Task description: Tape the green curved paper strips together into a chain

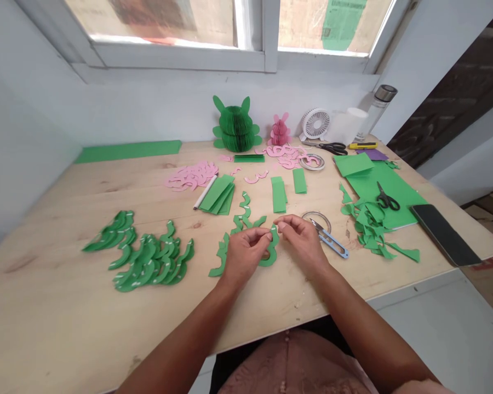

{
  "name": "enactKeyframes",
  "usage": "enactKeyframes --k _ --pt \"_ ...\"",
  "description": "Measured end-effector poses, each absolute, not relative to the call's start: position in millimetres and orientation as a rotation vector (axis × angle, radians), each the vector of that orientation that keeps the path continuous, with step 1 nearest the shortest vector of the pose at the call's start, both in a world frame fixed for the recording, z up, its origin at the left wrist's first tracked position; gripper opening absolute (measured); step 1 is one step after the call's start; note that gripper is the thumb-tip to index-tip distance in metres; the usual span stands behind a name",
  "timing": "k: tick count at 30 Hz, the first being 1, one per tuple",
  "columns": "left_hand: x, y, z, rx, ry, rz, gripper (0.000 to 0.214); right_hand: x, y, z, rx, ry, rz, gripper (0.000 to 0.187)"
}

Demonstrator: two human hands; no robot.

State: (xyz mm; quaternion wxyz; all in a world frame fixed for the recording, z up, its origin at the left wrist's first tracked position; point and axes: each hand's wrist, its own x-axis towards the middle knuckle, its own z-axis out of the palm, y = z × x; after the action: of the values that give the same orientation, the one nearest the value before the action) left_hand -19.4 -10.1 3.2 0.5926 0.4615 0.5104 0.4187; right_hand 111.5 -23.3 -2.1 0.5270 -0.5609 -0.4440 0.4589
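Note:
Near the table's front edge, my left hand (244, 251) pinches a curved green paper cutout (272, 253) with a small white strip at its upper end. Beside that end, the thumb and fingers of my right hand (303, 241) are pressed together; what lies between them is too small to tell. Several wavy green cutouts (218, 261) lie just behind and left of my left hand. To the left is a pile of similar green cutouts (150, 262) marked with white strips. A roll of tape (327, 219) and blue thread snips (333, 244) lie by my right hand.
Behind are folded green papers (219, 196), a marker (206, 191), pink cutouts (192, 176), a green honeycomb paper figure (235, 128), a pink one (280, 131) and a fan (315, 124). Rightward are scraps (370, 224), black scissors (388, 201) and a phone (446, 234).

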Motion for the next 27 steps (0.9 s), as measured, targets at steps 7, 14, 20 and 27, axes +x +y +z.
enactKeyframes --k 7,14,20,27 --pt "-20.5 -9.9 2.9 1.153 1.155 0.909 0.009 110.5 -23.5 -3.7 -1.327 -1.090 1.139 0.016" --pt "-19.8 -10.2 0.9 1.169 1.152 0.901 0.007 111.5 -23.7 -2.5 -1.340 -1.105 1.120 0.019" --pt "-20.4 -9.8 1.3 1.183 1.158 0.919 0.007 111.3 -24.2 0.7 -1.280 -1.033 1.203 0.014" --pt "-20.4 -9.5 0.1 1.182 1.154 0.903 0.009 108.4 -23.3 0.8 -1.247 -0.976 1.264 0.011"
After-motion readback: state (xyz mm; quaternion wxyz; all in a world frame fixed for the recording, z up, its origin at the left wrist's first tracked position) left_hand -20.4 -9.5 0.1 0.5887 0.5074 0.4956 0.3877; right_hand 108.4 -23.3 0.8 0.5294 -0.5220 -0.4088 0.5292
